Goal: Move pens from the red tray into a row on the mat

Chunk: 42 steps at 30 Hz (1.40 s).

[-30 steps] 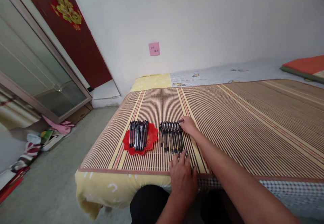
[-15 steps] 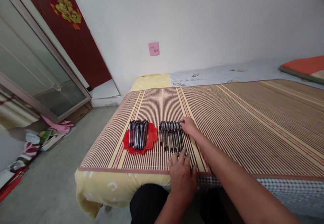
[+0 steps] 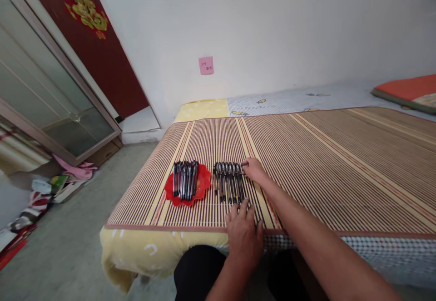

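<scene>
Several black-capped pens (image 3: 229, 182) lie side by side in a row on a striped bamboo mat (image 3: 306, 174), caps pointing away from me. My left hand (image 3: 244, 230) rests on the mat's near edge, fingers spread and stretched toward the lower ends of the pens at the right of the row. Beside the caps at the row's right end is my right hand (image 3: 254, 170), its fingers slightly bent and apart; whether they touch the last pen is unclear. To the left, a red scalloped plate (image 3: 204, 180) holds a heap of similar pens (image 3: 185, 180).
The mat covers a bed with a yellow sheet (image 3: 153, 251) hanging over its front edge. An orange cushion (image 3: 408, 87) lies at the far right. Behind is a wall with a pink note (image 3: 206, 65). Clothes and papers (image 3: 57, 183) lie on the floor at left.
The view has shifted very slightly. Both hands keep nearly the same places beside the row, and the pens and plate look unchanged.
</scene>
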Motion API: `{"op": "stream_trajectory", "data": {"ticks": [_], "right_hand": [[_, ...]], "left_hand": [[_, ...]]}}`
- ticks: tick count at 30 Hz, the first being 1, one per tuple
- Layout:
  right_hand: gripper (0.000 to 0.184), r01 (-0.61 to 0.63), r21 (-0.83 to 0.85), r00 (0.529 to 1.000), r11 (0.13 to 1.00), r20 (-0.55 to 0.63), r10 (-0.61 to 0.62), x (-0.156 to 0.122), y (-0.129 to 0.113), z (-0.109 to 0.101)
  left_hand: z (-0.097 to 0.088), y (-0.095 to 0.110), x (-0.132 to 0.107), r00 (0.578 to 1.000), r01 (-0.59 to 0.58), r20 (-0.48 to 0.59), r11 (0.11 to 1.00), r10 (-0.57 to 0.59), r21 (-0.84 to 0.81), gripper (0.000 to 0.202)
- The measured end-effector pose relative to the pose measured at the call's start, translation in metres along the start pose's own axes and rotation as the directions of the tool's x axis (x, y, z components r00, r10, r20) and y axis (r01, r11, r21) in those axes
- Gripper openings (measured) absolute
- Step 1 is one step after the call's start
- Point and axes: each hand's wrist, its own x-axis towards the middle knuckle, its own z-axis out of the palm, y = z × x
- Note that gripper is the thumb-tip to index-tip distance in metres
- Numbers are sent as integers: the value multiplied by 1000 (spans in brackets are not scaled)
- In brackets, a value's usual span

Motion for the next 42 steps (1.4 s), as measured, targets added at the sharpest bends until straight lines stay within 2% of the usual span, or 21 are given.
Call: {"op": "stream_trajectory", "data": {"ticks": [6, 10, 15, 21, 24, 29, 37, 42], "right_hand": [[16, -20, 53, 1000, 998, 16, 19, -3, 4, 1], [16, -25, 94, 1000, 995, 15, 24, -9, 7, -1], [18, -25, 169, 1000, 985, 13, 23, -16, 13, -1], [19, -27, 257, 999, 966, 26, 21, -24, 17, 3], [19, -35, 295, 999, 955, 40, 25, -29, 17, 4], [18, -31, 340, 999, 940, 37, 20, -36, 16, 6], [18, 18, 340, 1000, 940, 5, -21, -45, 17, 7], [16, 51, 335, 998, 941, -42, -39, -50, 19, 9]], "left_hand": [[-3, 0, 0, 1000, -1, 4, 1000, 2, -24, 42], [-3, -1, -1, 999, -38, -36, 998, 36, -42, 43], [1, -4, -3, 982, -97, -166, 994, 86, -58, 37], [6, -10, -6, 923, -218, -344, 971, 171, -103, 34], [5, -13, -7, 903, -254, -386, 959, 189, -125, 33], [4, -14, -6, 908, -245, -372, 965, 193, -97, 35], [3, -9, -6, 958, -162, -249, 985, 140, -68, 36], [5, -10, -6, 962, -164, -235, 984, 143, -71, 35]]}}
